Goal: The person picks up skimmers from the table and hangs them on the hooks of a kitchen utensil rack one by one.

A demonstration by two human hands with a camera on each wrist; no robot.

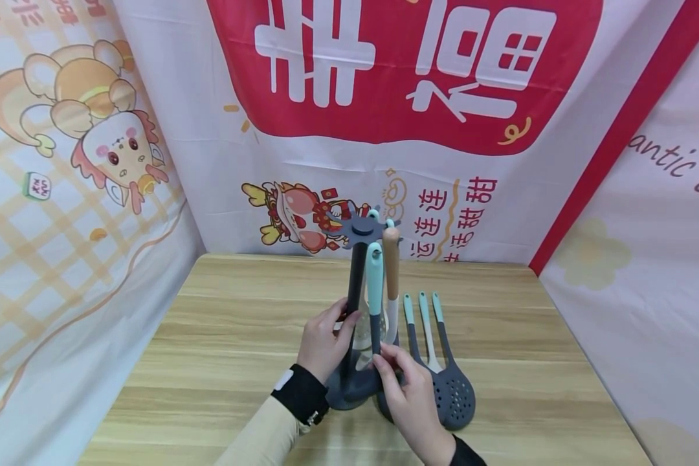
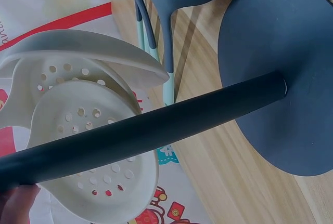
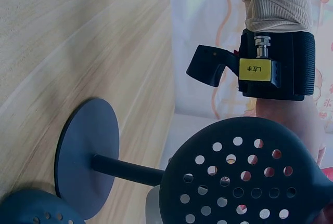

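Note:
My left hand [image 1: 321, 343] grips the dark pole [image 1: 357, 278] of a utensil stand. The stand has a star-shaped hook top [image 1: 362, 225] and a round base [image 2: 278, 104]. At the neck of a dark slotted skimmer, my right hand [image 1: 410, 388] pinches with thumb and fingers. This skimmer has a turquoise handle [image 1: 375, 278], held upright by the pole, its end just under the hooks. Its perforated head [image 3: 229, 172] fills the lower right wrist view. Pale slotted utensils [image 2: 99, 146] and a wooden-handled one [image 1: 391, 262] hang behind the pole.
Right of the stand, several utensils with turquoise-tipped handles lie side by side on the wooden table [image 1: 221, 336], among them a dark skimmer [image 1: 460, 395]. A printed cloth [image 1: 175, 149] rises behind the table and along both sides.

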